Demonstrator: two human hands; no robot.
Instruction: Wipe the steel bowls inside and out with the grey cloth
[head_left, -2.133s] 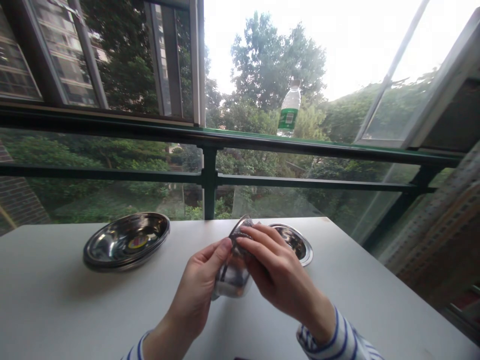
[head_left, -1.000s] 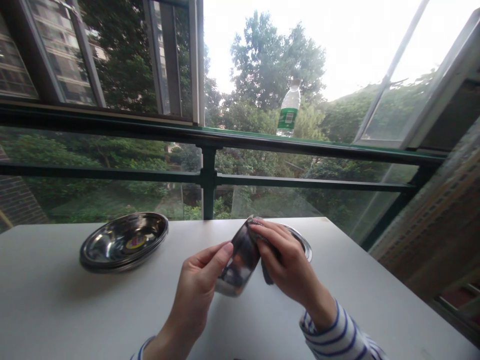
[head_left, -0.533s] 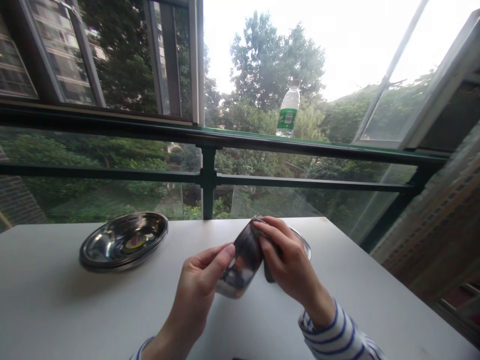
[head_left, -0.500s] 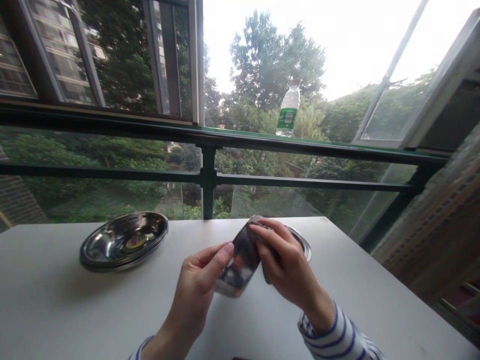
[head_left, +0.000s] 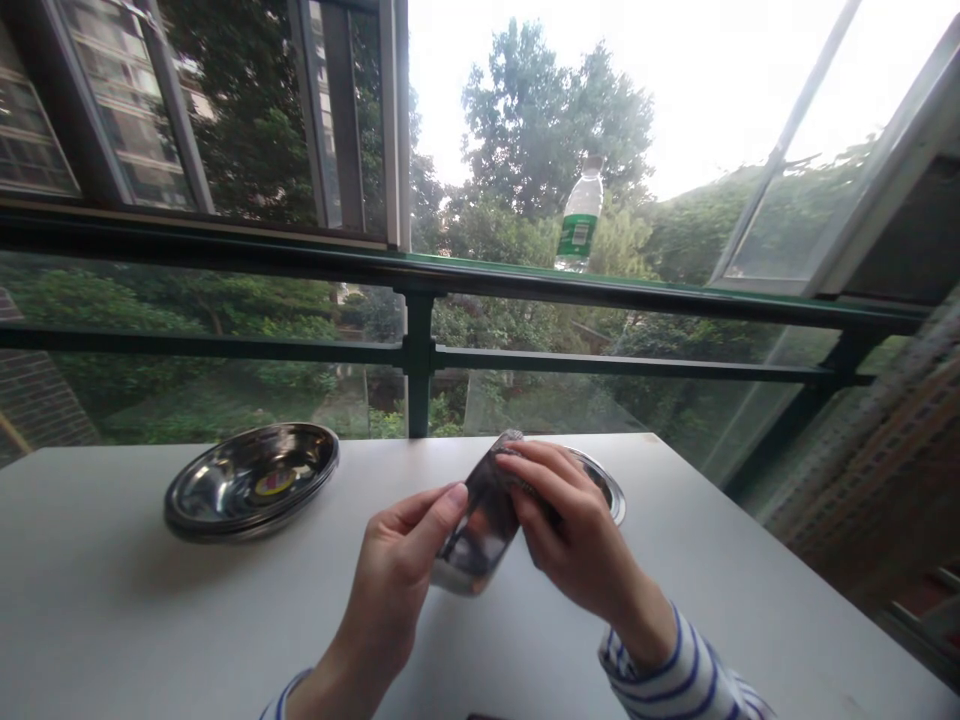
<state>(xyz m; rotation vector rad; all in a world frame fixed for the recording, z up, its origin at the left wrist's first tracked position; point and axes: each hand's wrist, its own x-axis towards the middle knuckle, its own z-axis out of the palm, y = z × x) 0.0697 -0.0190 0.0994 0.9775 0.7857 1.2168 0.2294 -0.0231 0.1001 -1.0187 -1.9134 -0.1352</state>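
My left hand point(head_left: 397, 565) pinches the edge of a shiny stainless steel bowl point(head_left: 478, 545), thumb on top. The bowl is tilted up on its side above the table, and its far part is covered by my fingers. My right hand point(head_left: 581, 525) is curled over the upper right of the bowl, pressing a grey, rough-textured scouring pad point(head_left: 511, 437) against it. Only a bit of this pad shows, so its exact kind is unclear. Behind my right hand, another round steel dish point(head_left: 616, 500) rests on the table, mostly hidden.
Stacked steel bowls point(head_left: 217, 500) with a yellow and pink sticker lie at the left of the white table point(head_left: 247, 630). Beyond it runs a dark green railing point(head_left: 300, 265). A plastic bottle point(head_left: 579, 225) with a green label stands on the ledge. A dark object's edge point(head_left: 484, 716) shows at the bottom.
My right hand has shifted very slightly over the bowl; its grip looks the same. My left hand stays on the edge. The whole view has moved a little.
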